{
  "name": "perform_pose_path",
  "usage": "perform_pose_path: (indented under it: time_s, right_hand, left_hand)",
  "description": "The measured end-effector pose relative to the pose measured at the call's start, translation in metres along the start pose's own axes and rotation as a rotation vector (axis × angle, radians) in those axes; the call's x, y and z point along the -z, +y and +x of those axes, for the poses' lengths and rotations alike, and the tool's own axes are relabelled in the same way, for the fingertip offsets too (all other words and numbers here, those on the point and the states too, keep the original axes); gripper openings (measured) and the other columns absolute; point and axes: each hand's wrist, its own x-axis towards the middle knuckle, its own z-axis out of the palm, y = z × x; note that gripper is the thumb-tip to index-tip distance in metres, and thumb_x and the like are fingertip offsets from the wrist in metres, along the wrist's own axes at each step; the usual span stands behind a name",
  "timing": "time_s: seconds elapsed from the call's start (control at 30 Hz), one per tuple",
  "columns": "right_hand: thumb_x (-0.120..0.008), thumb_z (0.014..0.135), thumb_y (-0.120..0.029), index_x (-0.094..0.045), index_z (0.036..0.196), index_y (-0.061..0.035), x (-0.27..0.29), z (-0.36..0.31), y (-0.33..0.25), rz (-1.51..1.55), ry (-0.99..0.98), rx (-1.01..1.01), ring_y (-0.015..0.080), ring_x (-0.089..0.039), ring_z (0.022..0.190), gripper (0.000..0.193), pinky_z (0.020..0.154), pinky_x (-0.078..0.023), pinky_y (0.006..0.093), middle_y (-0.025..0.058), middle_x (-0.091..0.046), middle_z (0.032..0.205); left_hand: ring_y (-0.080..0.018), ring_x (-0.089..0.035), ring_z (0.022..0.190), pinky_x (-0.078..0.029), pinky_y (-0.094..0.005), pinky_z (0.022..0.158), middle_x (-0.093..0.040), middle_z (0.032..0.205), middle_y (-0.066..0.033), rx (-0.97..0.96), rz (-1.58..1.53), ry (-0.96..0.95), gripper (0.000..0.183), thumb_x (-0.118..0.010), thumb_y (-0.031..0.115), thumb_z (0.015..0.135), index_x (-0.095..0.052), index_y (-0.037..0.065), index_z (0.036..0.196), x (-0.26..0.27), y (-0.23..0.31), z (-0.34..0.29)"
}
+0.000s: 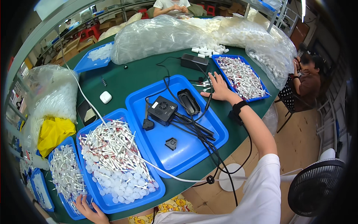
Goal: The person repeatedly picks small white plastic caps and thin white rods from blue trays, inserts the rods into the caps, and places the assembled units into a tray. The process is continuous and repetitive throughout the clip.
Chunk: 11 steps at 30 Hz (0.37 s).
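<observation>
My right hand [220,90] lies with spread fingers on the green table, beside a black cable and a few loose white sticks [203,85]. Just right of it is a blue tray [265,96] full of thin white-and-red sticks [240,76]. At the lower left, my left hand [91,211] rests with fingers apart by the near end of a narrow blue tray [71,141]; this tray holds white sticks with round caps [67,166]. Between the hands, a wide blue tray [161,190] carries more sticks [110,142] and translucent white discs [125,186]. Neither hand appears to hold anything.
Another blue tray [173,171] contains a black box [163,111], a black case [188,101] and tangled cables. Large plastic bags [156,39] line the far edge. A fan [317,186] stands right. People sit across [171,5] and at right [309,80].
</observation>
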Motion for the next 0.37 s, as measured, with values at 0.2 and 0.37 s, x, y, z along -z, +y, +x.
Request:
perform_pose_path:
  time_s: [0.2, 0.37]
  right_hand:
    - [-0.049, 0.095, -0.062, -0.031, 0.153, -0.0096, -0.005, 0.011, -0.01, -0.096, -0.104, -0.023, 0.0405, -0.03, 0.143, 0.08, 0.112, -0.03, 0.0589, 0.0202, -0.036, 0.152]
    - [-0.054, 0.094, -0.06, -0.033, 0.152, -0.0103, -0.001, 0.015, -0.022, -0.124, -0.203, -0.052, 0.0382, -0.034, 0.141, 0.079, 0.109, -0.035, 0.061, 0.0163, -0.039, 0.151]
  left_hand:
    - [-0.0394, -0.058, 0.106, -0.044, -0.0469, 0.094, -0.063, 0.116, -0.0203, 0.022, 0.009, -0.009, 0.032, -0.064, 0.024, 0.092, -0.068, -0.003, 0.11, 0.002, 0.001, 0.0]
    - [-0.0394, -0.058, 0.106, -0.043, -0.0467, 0.095, -0.063, 0.116, -0.0195, 0.028, 0.003, -0.009, 0.035, -0.065, 0.027, 0.092, -0.068, -0.002, 0.111, 0.003, -0.002, -0.003]
